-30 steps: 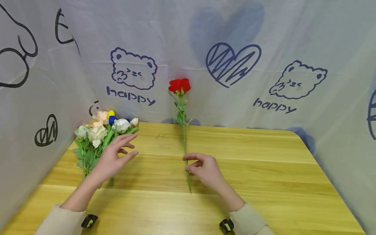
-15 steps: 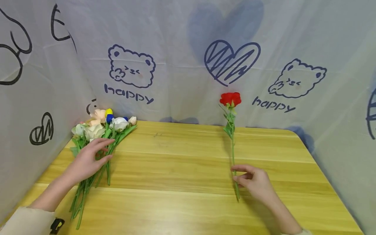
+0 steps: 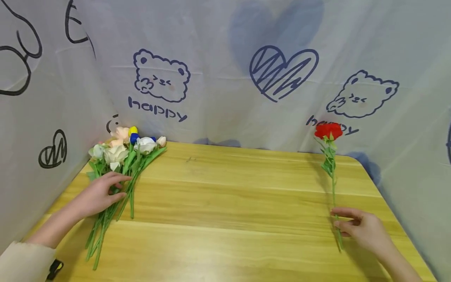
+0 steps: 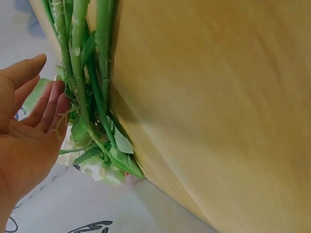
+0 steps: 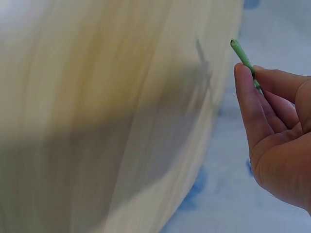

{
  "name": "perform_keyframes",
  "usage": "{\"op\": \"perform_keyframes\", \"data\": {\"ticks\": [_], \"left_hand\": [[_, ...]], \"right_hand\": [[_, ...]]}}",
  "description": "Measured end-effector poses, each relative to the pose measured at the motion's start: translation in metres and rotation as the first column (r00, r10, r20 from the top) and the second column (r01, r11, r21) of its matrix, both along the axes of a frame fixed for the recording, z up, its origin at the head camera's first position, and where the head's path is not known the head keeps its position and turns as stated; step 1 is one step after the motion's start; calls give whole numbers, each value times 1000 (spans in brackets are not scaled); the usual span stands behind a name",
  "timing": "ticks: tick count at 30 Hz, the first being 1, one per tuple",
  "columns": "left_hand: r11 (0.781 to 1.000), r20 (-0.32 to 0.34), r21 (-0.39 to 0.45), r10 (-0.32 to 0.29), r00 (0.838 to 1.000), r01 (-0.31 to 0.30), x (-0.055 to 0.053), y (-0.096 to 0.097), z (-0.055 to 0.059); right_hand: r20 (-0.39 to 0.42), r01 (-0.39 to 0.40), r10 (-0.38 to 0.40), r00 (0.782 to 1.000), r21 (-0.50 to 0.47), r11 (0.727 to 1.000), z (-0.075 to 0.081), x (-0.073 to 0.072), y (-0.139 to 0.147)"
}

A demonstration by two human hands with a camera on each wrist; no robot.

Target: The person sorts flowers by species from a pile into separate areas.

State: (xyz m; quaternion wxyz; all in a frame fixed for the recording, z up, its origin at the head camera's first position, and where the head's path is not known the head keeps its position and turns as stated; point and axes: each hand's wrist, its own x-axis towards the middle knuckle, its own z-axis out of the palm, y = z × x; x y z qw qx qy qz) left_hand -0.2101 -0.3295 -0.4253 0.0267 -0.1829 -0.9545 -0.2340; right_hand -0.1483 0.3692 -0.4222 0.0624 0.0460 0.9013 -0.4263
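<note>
My right hand point(image 3: 361, 227) pinches the lower stem of a red rose point(image 3: 328, 131) between thumb and fingers, above the right part of the table. The rose stands nearly upright, bloom toward the back cloth. In the right wrist view the cut end of the green stem point(image 5: 241, 54) sticks out past the fingertips. At the left, my left hand point(image 3: 102, 194) hovers over a bunch of artificial flowers point(image 3: 116, 154) with white, peach, yellow and blue heads. Its fingers are relaxed and hold nothing. The left wrist view shows the fingertips close beside the green stems point(image 4: 77, 53).
The wood-grain table point(image 3: 218, 203) has a rounded back right corner. A pale cloth point(image 3: 218, 51) with drawn hearts, bear faces and the word "happy" hangs behind it and at both sides. A black wrist band point(image 3: 55, 269) shows near the left sleeve point(image 3: 26, 258).
My right hand has carried the red rose from the middle to the right side of the table. My left hand has moved left and down over the bunch's stems.
</note>
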Motion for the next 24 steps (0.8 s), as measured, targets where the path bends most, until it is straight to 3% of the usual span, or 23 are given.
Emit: {"op": "perform_keyframes", "data": {"ticks": [3, 10, 16, 24], "left_hand": [[1000, 12, -10, -16, 1000, 17, -4, 2, -1], [997, 23, -62, -37, 999, 39, -8, 3, -3], [995, 49, -89, -33, 998, 38, -8, 1, -6], [996, 44, -72, -46, 998, 49, -9, 0, -7]], "right_hand": [[6, 7, -7, 1000, -1, 1000, -3, -2, 25], [28, -23, 20, 999, 120, 993, -5, -9, 68], [-24, -54, 63, 998, 260, 964, -12, -15, 83], [39, -40, 30, 999, 310, 950, -16, -17, 91]]}}
